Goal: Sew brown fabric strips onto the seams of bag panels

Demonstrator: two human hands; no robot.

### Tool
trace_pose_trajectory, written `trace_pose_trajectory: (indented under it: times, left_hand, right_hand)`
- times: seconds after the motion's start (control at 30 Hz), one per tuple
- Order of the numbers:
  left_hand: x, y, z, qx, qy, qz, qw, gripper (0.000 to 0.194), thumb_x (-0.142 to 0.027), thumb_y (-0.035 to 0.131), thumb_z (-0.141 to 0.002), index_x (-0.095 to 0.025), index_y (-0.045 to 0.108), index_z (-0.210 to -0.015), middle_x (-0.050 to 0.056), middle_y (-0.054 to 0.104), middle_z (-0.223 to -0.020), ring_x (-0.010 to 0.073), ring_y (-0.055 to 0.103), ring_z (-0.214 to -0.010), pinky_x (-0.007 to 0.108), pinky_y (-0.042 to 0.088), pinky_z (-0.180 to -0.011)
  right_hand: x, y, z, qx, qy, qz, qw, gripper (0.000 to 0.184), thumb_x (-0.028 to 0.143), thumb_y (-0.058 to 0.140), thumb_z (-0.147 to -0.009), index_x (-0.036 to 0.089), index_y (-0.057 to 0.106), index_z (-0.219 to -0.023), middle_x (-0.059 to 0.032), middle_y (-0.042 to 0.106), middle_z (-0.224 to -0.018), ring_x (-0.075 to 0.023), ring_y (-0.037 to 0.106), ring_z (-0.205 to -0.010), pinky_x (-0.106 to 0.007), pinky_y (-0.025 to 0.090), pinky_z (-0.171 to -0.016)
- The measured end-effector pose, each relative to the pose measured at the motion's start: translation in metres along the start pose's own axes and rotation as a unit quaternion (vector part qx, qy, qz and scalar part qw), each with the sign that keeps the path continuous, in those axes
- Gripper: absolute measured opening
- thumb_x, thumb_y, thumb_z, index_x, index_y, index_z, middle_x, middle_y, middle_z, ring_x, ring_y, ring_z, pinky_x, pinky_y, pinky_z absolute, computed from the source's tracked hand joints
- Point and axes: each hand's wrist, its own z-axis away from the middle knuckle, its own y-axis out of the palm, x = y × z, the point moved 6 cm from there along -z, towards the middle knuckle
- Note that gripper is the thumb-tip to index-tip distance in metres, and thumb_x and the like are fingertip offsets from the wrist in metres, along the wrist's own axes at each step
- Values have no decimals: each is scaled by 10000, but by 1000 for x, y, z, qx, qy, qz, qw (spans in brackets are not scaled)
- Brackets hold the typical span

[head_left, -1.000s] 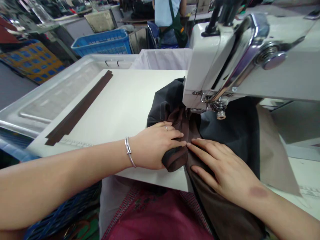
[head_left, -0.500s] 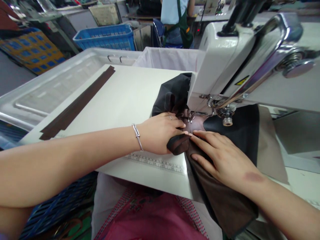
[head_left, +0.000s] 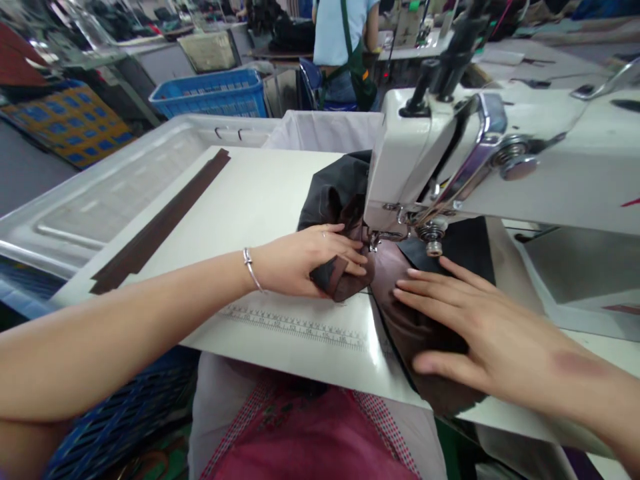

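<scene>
Two hands [head_left: 390, 293] press the dark fabric [head_left: 390, 267] beneath them.

The white tabletop [head_left: 265, 187] is carrying dark brown strips [head_left: 163, 223], which are lying stacked lengthwise beside its left edge. A ruler scale [head_left: 300, 329] is running along the near edge. Black and brown fabric [head_left: 395, 270] is lying bunched and spread toward the right, extending from the far edge toward the near edge.

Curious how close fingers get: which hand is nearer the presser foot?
The left hand, wearing the bracelet: its fingertips are close to the presser foot, while the right hand lies farther off.
</scene>
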Motion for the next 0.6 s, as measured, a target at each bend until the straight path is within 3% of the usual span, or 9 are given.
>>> trace_pose_trajectory:
  times: [0.1, 0.17, 0.27, 0.4, 0.5, 0.6]
  left_hand:
    - [-6, -16, 8, -34, -28, 64, 997, 312, -328, 629, -881, -254, 642, -1183, 32, 704, -1121, 164, 628, -1073, 384, 351, -1111]
    - [-7, -22, 10, -47, -54, 79, 994, 272, -318, 608, -899, -258, 664, -1159, 30, 716, -1063, 154, 643, -995, 338, 433, -1014]
    - [-8, -29, 9, -56, -86, 74, 992, 267, -306, 555, -931, -253, 667, -1167, 37, 705, -1080, 158, 636, -990, 313, 472, -936]
    - [-18, -37, 5, -51, -89, 64, 993, 277, -284, 506, -953, -241, 646, -1188, 36, 684, -1139, 148, 621, -1045, 288, 461, -958]
    - [-30, -38, 3, -33, -89, 33, 995, 279, -284, 494, -957, -226, 631, -1194, 39, 674, -1169, 152, 612, -1070, 286, 446, -976]
    - [-43, -32, -1, -1, -101, -23, 995, 295, -358, 480, -963, -217, 649, -1161, 53, 696, -1101, 171, 628, -1014, 300, 451, -942]
  right_hand:
    - [9, -10, 37, -15, -34, 29, 999, 737, 586, 493, -859, 159, 389, -1451, -103, 491, -1427, -327, 462, -1293, -618, 375, -1049]
    - [11, -7, 49, -36, -40, 65, 996, 613, 339, 442, -884, 156, 363, -1464, -95, 461, -1451, -314, 440, -1314, -636, 355, -1048]
    - [12, 5, 47, -37, -37, 108, 993, 692, 71, 393, -797, 145, 312, -1480, -84, 388, -1501, -271, 350, -1379, -636, 269, -1101]
    - [24, 16, 36, -14, -79, 87, 993, 731, 86, 439, -768, 130, 297, -1484, -66, 318, -1541, -249, 311, -1398, -565, 299, -1120]
    - [39, 17, 33, -4, -55, 47, 997, 768, 95, 477, -710, 119, 346, -1467, -83, 395, -1502, -246, 485, -1266, -454, 458, -1016]
    - [57, 17, 25, 5, -4, 61, 998, 717, 94, 501, -698, 122, 448, -1413, -116, 481, -1437, -272, 611, -1021, -447, 544, -830]
